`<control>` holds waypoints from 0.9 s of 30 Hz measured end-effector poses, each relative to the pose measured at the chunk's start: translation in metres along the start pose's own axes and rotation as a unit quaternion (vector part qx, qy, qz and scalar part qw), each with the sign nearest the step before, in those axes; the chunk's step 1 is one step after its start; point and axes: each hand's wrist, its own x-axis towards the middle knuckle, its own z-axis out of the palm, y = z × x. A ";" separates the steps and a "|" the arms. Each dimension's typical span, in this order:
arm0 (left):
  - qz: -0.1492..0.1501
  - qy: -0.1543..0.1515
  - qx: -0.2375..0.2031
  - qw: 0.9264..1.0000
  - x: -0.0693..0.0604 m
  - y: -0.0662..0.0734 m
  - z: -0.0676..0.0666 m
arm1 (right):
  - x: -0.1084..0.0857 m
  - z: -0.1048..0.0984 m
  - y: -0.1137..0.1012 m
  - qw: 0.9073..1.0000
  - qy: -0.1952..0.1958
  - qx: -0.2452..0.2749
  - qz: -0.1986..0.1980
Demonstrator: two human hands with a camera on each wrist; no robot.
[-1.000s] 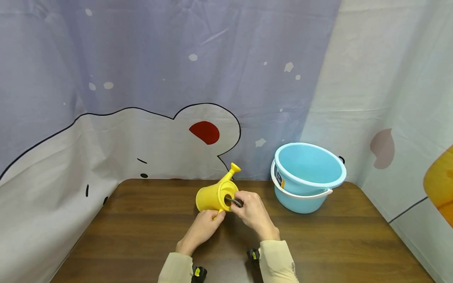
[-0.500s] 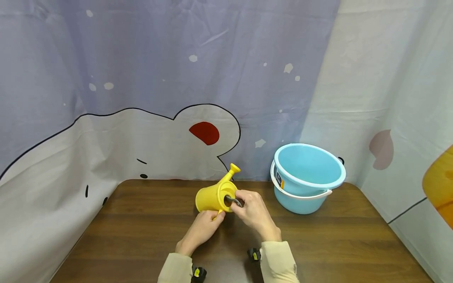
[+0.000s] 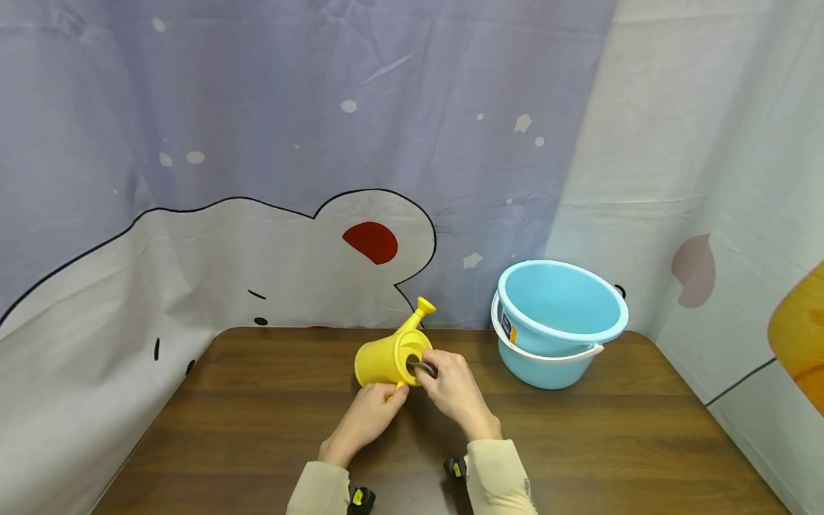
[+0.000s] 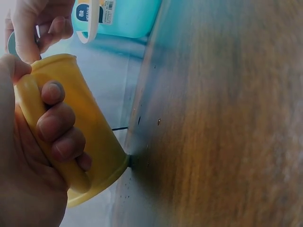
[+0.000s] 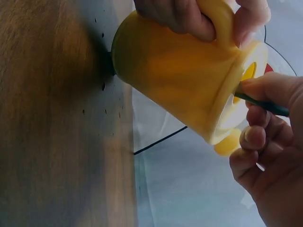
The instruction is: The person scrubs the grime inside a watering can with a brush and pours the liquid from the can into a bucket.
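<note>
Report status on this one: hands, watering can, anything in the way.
Left hand gripping handle of yellow watering can. Right hand pinching slim dark object at can's opening. Can tilted. No obstruction visible; blue bucket off to the right.

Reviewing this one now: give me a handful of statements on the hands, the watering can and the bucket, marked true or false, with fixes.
1. The left hand grips the yellow watering can by its handle. True.
2. The right hand pinches a thin dark object at the can's opening. True.
3. The can is held perfectly upright. False: it is tilted, its opening toward the right hand.
4. In the head view, the blue bucket is right of the can. True.
5. The spout points back at the person. False: it points away.
6. Both hands touch the bucket. False: neither does.
</note>
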 end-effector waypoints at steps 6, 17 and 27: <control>0.001 0.000 -0.008 1.000 -0.001 0.001 -0.001 | 0.000 0.000 0.001 1.000 0.029 -0.011 -0.004; -0.013 -0.011 -0.014 1.000 -0.001 0.001 -0.002 | 0.004 -0.013 -0.012 0.998 0.053 -0.009 -0.036; -0.019 -0.015 -0.027 0.999 -0.003 0.001 -0.002 | 0.005 -0.016 -0.016 0.997 0.051 0.051 -0.018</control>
